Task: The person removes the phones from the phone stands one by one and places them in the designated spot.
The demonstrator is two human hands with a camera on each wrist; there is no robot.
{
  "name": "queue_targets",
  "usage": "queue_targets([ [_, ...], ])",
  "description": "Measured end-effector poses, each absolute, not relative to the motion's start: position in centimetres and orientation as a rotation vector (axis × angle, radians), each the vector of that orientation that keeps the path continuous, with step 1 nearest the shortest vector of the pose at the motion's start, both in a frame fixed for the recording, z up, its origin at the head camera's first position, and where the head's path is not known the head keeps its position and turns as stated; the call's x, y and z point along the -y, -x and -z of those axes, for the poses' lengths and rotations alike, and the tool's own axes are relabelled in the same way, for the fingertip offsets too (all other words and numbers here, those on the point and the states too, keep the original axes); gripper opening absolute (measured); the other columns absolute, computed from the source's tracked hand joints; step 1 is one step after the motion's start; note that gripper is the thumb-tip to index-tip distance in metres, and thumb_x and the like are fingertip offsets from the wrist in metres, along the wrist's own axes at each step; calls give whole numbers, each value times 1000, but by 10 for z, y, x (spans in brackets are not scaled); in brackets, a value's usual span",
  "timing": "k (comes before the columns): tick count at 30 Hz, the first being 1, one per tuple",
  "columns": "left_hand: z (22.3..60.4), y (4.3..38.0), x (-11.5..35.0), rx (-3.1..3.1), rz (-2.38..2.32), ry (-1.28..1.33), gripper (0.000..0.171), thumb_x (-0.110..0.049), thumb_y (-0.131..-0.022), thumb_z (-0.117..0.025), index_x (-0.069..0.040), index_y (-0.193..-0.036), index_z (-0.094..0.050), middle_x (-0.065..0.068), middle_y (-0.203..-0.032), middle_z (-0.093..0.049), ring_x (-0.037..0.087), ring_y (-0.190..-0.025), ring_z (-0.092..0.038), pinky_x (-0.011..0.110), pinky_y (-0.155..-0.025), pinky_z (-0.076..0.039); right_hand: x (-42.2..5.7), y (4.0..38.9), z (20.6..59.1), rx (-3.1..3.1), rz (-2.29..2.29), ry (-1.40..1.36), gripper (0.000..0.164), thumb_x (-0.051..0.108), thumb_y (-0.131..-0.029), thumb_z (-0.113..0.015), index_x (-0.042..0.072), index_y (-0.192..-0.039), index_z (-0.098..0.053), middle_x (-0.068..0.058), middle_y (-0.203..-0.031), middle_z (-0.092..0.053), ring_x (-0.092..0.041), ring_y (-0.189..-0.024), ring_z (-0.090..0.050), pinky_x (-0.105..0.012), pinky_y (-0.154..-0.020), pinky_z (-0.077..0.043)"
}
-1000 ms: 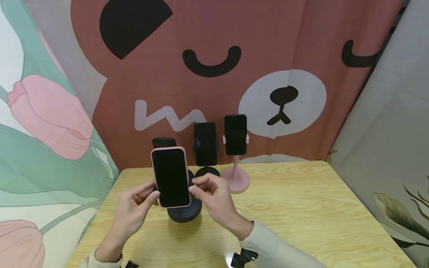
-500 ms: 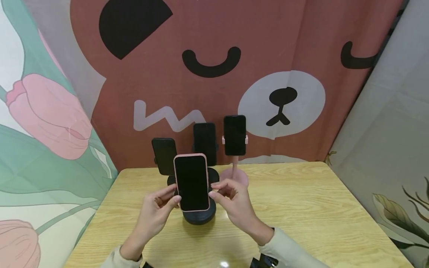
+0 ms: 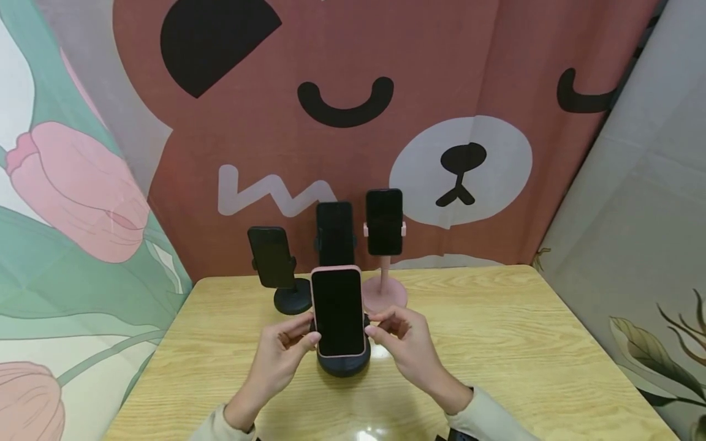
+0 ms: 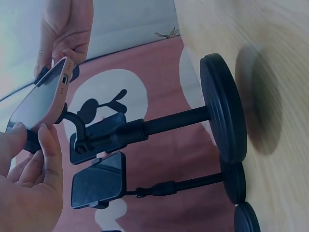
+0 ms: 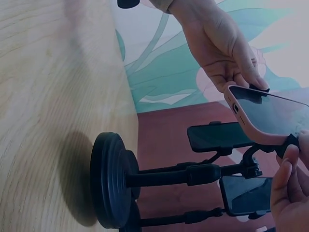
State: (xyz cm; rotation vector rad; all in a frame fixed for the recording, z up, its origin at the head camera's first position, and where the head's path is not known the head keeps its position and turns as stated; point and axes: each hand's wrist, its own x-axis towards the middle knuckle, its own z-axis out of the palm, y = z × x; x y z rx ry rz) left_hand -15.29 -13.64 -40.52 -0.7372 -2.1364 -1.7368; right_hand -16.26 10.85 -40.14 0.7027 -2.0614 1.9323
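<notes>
The left hand [image 3: 280,354] and right hand [image 3: 410,348] pinch the clamp [image 4: 33,141] of the pink-cased phone [image 3: 337,312], now shifted right, nearer than the middle phone [image 3: 334,233], its base [image 4: 219,108] off the table [image 3: 496,343], seemingly mid-carry.

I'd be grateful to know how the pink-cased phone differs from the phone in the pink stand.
The pink-cased phone has a pink rim; the other phone has a dark one.
The pink-cased phone's black stand is gripped by the left hand and right hand; the other phone's pink stand is untouched.
The pink-cased phone looks larger in the head view than the other phone.
Both are held in portrait, screens dark.
</notes>
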Motion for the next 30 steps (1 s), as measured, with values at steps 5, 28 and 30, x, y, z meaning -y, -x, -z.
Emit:
queue_targets([
  [5,411,153,133,2145,1772,734,33,5,-93,-67,22,-120,-61,36,-99,-71,-5,-84,-69,19,-71,-59,-115,162,408,2059,-1914,-738,6,-5,-89,-72,-6,-94,-69,13,-92,-70,0,-73,-63,-22,-63,-54],
  [28,432,154,121,2224,1810,663,35,1,-90,-71,20,-120,-63,33,-108,-71,-4,-97,-68,15,-83,-56,-129,160,432,2020,-1916,-764,5,-9,-88,-70,-10,-91,-67,17,-97,-73,1,-72,-63,-22,-63,-56],
  [30,432,154,120,2227,1802,664,35,1,-90,-71,19,-119,-64,32,-107,-72,-4,-97,-68,17,-83,-57,-130,160,433,2008,-1922,-771,5,-10,-88,-70,-10,-90,-66,16,-96,-73,1,-73,-64,-23,-63,-56],
])
